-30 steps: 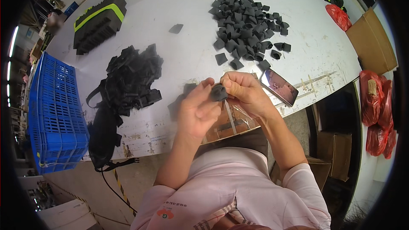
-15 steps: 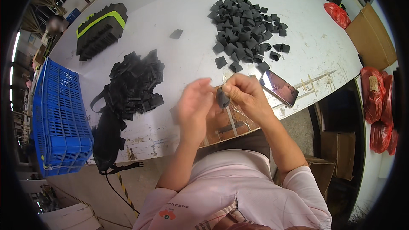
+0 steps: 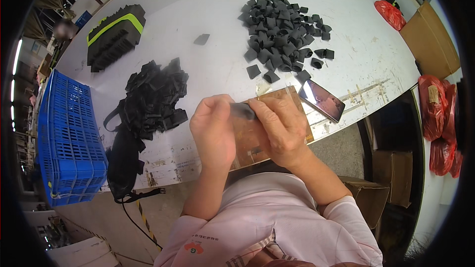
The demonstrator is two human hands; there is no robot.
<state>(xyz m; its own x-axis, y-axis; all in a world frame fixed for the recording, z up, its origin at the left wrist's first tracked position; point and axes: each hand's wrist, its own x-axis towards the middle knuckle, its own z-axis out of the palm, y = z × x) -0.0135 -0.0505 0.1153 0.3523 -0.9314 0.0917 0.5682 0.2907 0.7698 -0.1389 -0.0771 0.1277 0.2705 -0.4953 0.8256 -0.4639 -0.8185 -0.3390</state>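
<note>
Between my two hands is a small dark grey fabric loop (image 3: 242, 111), held sideways above a brown board (image 3: 247, 144) at the table's near edge. My left hand (image 3: 213, 126) has its fingers closed at the loop's left end; the fingertips are partly hidden. From the other side my right hand (image 3: 283, 127) pinches the right end, its fingers curled over it. Many similar grey loops lie in a heap (image 3: 279, 32) beyond my hands, a few of them loose at its near side.
Right of the board lies a phone (image 3: 321, 101). Black straps with buckles (image 3: 156, 99) are piled on the left, beside a blue crate (image 3: 74, 138). Farther back are a stack of grey pieces with a yellow-green band (image 3: 116, 37) and one flat grey piece (image 3: 201, 39).
My left hand has come in to the loop and closed on its left end. The loop has turned from upright to sideways and moved slightly left, with my right hand still on it.
</note>
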